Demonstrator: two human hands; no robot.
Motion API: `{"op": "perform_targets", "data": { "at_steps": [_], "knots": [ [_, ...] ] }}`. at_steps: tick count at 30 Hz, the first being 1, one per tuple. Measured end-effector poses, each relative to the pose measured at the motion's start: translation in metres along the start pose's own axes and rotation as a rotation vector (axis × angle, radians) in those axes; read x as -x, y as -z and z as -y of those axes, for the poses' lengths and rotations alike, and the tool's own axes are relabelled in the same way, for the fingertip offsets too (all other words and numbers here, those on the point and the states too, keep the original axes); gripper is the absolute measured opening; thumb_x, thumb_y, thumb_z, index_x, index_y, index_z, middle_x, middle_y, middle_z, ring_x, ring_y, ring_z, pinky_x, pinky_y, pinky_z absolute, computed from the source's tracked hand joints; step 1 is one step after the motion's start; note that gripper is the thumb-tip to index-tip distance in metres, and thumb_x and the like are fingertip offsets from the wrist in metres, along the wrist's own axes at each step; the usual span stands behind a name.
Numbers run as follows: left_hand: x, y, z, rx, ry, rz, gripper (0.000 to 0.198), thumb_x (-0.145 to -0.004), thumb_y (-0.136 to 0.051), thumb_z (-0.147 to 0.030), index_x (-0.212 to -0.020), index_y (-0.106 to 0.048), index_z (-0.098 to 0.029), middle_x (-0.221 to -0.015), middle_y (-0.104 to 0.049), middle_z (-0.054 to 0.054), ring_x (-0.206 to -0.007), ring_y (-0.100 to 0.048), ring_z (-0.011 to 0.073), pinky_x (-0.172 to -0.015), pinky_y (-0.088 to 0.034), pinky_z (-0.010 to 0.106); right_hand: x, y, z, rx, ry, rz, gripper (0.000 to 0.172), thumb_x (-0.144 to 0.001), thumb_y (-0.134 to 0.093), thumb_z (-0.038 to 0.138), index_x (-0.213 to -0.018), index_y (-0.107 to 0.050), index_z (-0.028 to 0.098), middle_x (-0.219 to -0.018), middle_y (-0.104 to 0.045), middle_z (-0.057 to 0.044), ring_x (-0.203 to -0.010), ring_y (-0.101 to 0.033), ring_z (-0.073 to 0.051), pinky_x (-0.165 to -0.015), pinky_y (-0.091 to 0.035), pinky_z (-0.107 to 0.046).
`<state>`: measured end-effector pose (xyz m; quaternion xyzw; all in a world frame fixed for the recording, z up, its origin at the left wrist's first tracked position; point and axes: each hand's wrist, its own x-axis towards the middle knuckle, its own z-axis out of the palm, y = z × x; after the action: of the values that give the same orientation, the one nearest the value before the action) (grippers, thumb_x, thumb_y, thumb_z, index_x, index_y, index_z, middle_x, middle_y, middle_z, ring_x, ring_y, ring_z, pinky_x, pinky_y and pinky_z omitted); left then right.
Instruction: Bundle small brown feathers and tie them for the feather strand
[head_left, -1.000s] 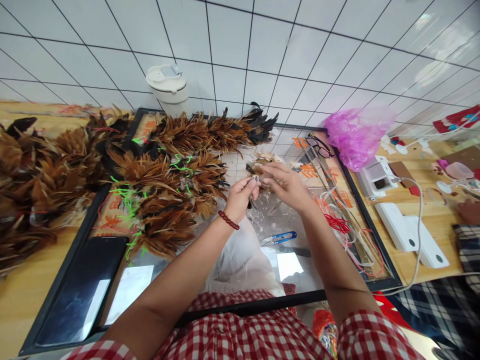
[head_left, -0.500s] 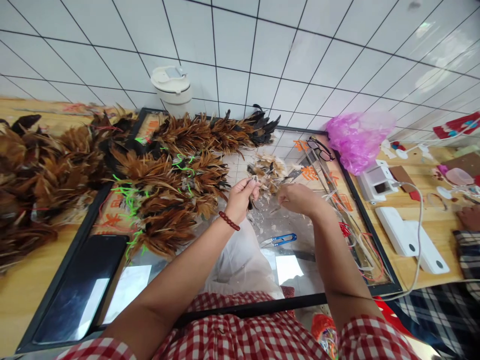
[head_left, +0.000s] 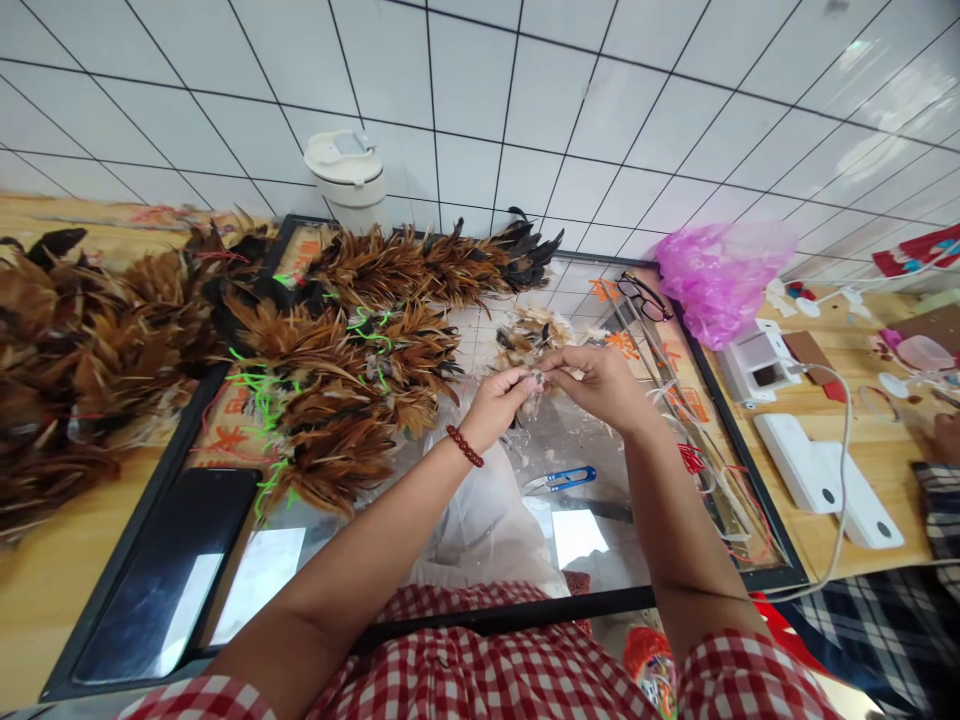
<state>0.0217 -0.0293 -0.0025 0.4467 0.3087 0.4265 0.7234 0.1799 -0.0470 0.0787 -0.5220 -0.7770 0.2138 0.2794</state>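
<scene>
Protruding pale-and-dark feather tuft

Behind, white tiled wall with dark grid lines; before it, white lidded cup. Near left, dark phone lying flat, screen up (near end catching a bright reflection). Far right, dark-rimmed glasses, just beside crumpled translucent purple bag. Right, on pale wooden counter: white boxlike device, brown card, two white oblong devices side by side, white cable curving across one. Lower right, another person's dark plaid clothing.
</scene>
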Motion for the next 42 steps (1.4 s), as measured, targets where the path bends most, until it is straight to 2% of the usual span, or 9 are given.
{"op": "perform_targets", "data": {
  "at_steps": [3,7,11,16,22,26,32,38,42],
  "knots": [
    [0.002,-0.002,-0.005,0.093,0.006,0.006,0.031,-0.072,-0.07,-0.044,-0.074,-0.062,-0.014,-0.066,-0.062,0.001,-0.061,-0.06,0.012,-0.062,-0.049,0.026,-0.001,-0.005,-0.004,-0.165,-0.015,-0.071,0.019,-0.083,-0.058,0.024,-0.099,-0.068,0.02,-0.084,-0.072,-0.003,-0.077,-0.066,-0.016,-0.076,-0.05,-0.029],
    [0.002,-0.003,-0.01,0.127,-0.076,-0.042,0.031,-0.074,-0.069,-0.042,-0.069,-0.059,-0.013,-0.062,-0.059,0.0,-0.061,-0.059,0.0109,-0.062,-0.047,0.024,-0.003,-0.005,-0.012,-0.297,-0.091,-0.07,0.042,-0.077,-0.068,0.03,-0.117,-0.061,0.02,-0.1,-0.07,-0.006,-0.085,-0.066,-0.018,-0.08,-0.052,-0.034],
    [0.002,-0.003,-0.01,0.169,-0.1,-0.034,0.03,-0.075,-0.068,-0.041,-0.068,-0.057,-0.014,-0.062,-0.057,0.0,-0.061,-0.058,0.0106,-0.065,-0.048,0.025,-0.003,-0.001,-0.02,-0.391,-0.203,-0.036,0.04,-0.075,-0.069,0.034,-0.11,-0.065,0.016,-0.095,-0.071,-0.008,-0.082,-0.066,-0.018,-0.077,-0.052,-0.034],
    [0.002,-0.002,-0.008,0.181,-0.121,-0.056,0.028,-0.076,-0.068,-0.04,-0.068,-0.058,-0.015,-0.064,-0.058,0.0,-0.063,-0.058,0.0107,-0.066,-0.048,0.025,-0.003,0.001,-0.023,-0.325,-0.254,-0.06,0.029,-0.076,-0.067,0.037,-0.093,-0.071,0.015,-0.086,-0.072,-0.006,-0.076,-0.064,-0.017,-0.073,-0.05,-0.031],
    [0.002,-0.003,-0.01,0.168,-0.121,-0.048,0.03,-0.075,-0.068,-0.041,-0.067,-0.059,-0.014,-0.063,-0.058,0.0,-0.061,-0.058,0.0102,-0.065,-0.048,0.024,-0.006,-0.001,-0.019,-0.306,-0.223,-0.073,0.026,-0.076,-0.067,0.04,-0.084,-0.072,0.015,-0.081,-0.071,-0.005,-0.072,-0.061,-0.015,-0.069,-0.047,-0.028],
    [0.002,-0.004,-0.01,0.207,-0.072,-0.073,0.03,-0.072,-0.072,-0.041,-0.07,-0.06,-0.014,-0.062,-0.06,0.0,-0.061,-0.06,0.011,-0.064,-0.05,0.025,-0.005,0.003,-0.016,-0.253,-0.181,-0.079,0.024,-0.08,-0.063,0.038,-0.076,-0.067,0.015,-0.069,-0.064,-0.002,-0.064,-0.054,-0.012,-0.063,-0.042,-0.026],
    [0.001,-0.003,-0.007,0.182,0.067,-0.143,0.032,-0.066,-0.074,-0.042,-0.074,-0.063,-0.014,-0.065,-0.065,0.001,-0.058,-0.06,0.0128,-0.055,-0.051,0.026,0.0,0.016,0.004,-0.297,0.035,0.23,0.018,-0.085,-0.058,0.033,-0.079,-0.065,0.017,-0.075,-0.066,-0.003,-0.068,-0.056,-0.013,-0.067,-0.044,-0.027],
    [0.002,-0.005,-0.008,0.14,0.085,-0.094,0.034,-0.066,-0.074,-0.044,-0.076,-0.063,-0.013,-0.059,-0.063,0.0,-0.054,-0.059,0.0122,-0.053,-0.051,0.026,-0.003,0.0,0.008,-0.037,0.079,0.045,0.013,-0.084,-0.055,0.021,-0.077,-0.065,0.018,-0.072,-0.065,-0.003,-0.067,-0.056,-0.013,-0.067,-0.044,-0.027],
    [0.004,-0.005,-0.01,0.115,0.056,-0.066,0.034,-0.069,-0.071,-0.045,-0.076,-0.063,-0.013,-0.059,-0.061,0.0,-0.053,-0.057,0.0111,-0.053,-0.05,0.025,-0.004,-0.004,0.004,0.057,0.109,0.007,0.011,-0.084,-0.056,0.02,-0.079,-0.065,0.017,-0.075,-0.063,-0.004,-0.069,-0.056,-0.014,-0.067,-0.043,-0.027]
  ]
}}
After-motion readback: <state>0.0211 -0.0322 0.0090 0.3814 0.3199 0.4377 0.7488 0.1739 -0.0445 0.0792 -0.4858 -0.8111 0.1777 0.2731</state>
